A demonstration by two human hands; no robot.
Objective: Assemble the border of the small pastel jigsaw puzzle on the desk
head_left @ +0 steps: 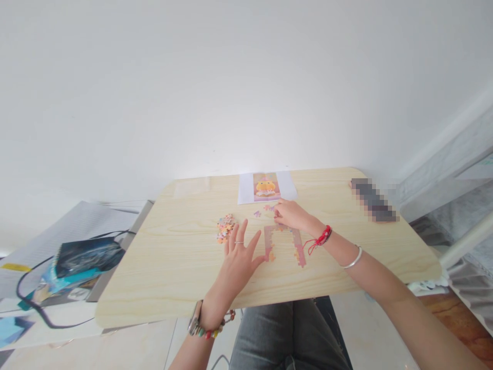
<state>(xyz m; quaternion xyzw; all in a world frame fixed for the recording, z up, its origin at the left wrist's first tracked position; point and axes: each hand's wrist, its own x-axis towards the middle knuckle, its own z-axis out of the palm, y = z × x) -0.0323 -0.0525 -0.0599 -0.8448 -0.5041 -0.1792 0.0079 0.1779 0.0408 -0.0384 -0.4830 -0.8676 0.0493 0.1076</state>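
Observation:
Joined jigsaw pieces form a partial puzzle frame (299, 249), with a top edge and two sides, on the wooden table. My left hand (239, 257) lies with fingers spread between this frame and a heap of loose puzzle pieces (224, 226); its thumb is by the frame's left side. Just above the frame's top edge is my right hand (289, 213), fingers bent and pinched together. Whatever is between those fingertips is hidden. A few loose puzzle pieces (266, 207) lie beside its fingertips, and another single piece (257, 214) sits a little further left.
A printed reference sheet (246, 189) with a yellow cartoon figure lies at the table's back edge by the wall. A blurred-out dark object (373, 200) rests at the right. Left of the table (154, 288) are a dark pouch (88, 257) and papers.

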